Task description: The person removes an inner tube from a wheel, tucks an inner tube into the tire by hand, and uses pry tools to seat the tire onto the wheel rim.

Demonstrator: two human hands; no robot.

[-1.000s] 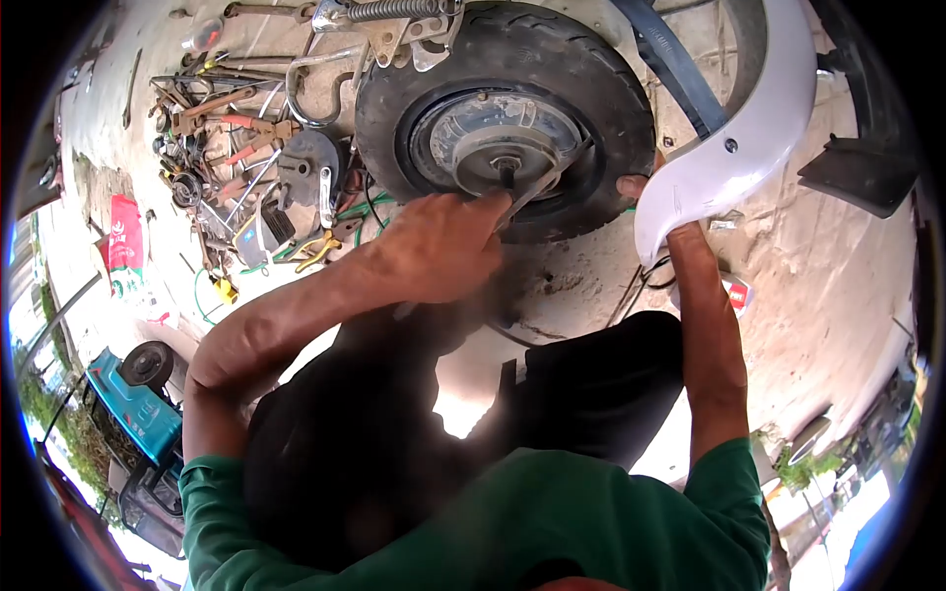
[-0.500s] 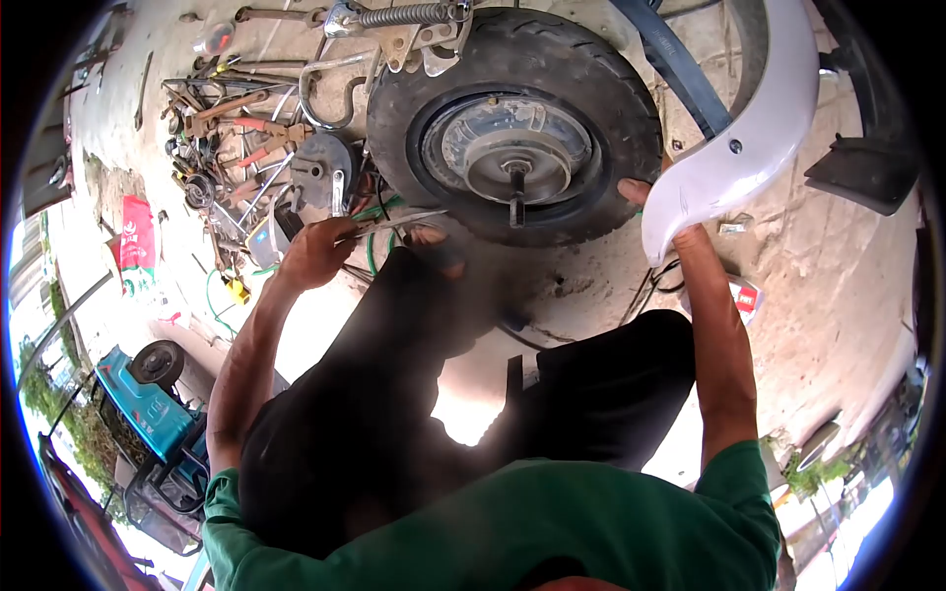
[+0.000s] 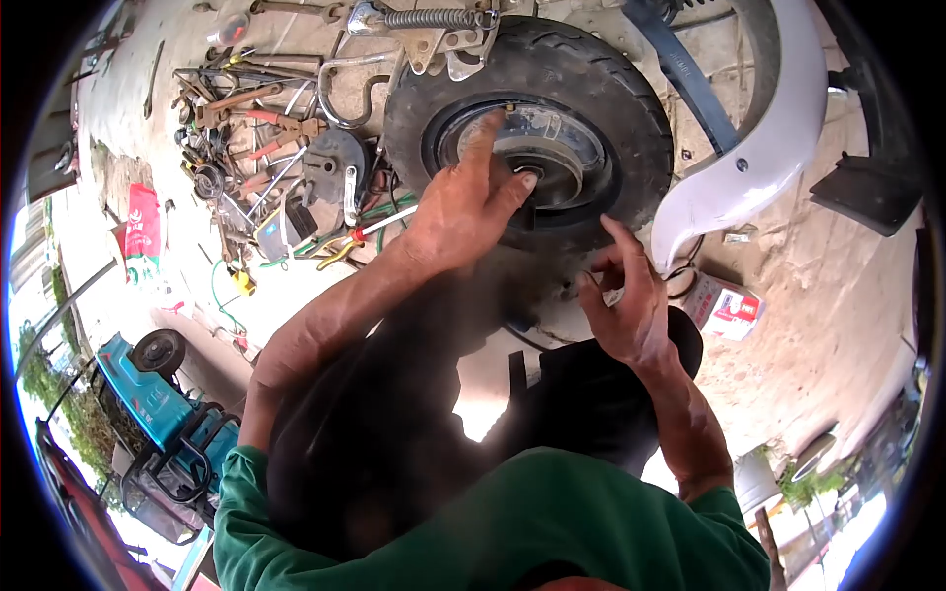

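A scooter wheel with a black tyre (image 3: 636,128) and a dirty metal hub (image 3: 576,148) stands in front of me. My left hand (image 3: 458,212) reaches over its near left side, index finger stretched onto the hub and thumb beside the axle, part of which it hides. No tool shows in that hand. Just below the tyre's lower edge is my right hand (image 3: 636,305), fingers bent but apart, with nothing visible between them. Left of the wheel lies a round dark brake plate (image 3: 330,163) with a lever arm. A red-and-yellow-handled tool (image 3: 345,246) lies beside my left wrist.
Loose tools (image 3: 261,123) are heaped at the left. A spring shock absorber (image 3: 429,18) and bracket adjoin the tyre's top. At the right hang a white body panel (image 3: 734,187) and a dark flap (image 3: 867,187). A small box (image 3: 734,310) sits by my right forearm.
My left hand has let go of a thin metal tool and moved right onto the hub. My right hand has left the tyre's side behind the white panel and come down toward me.
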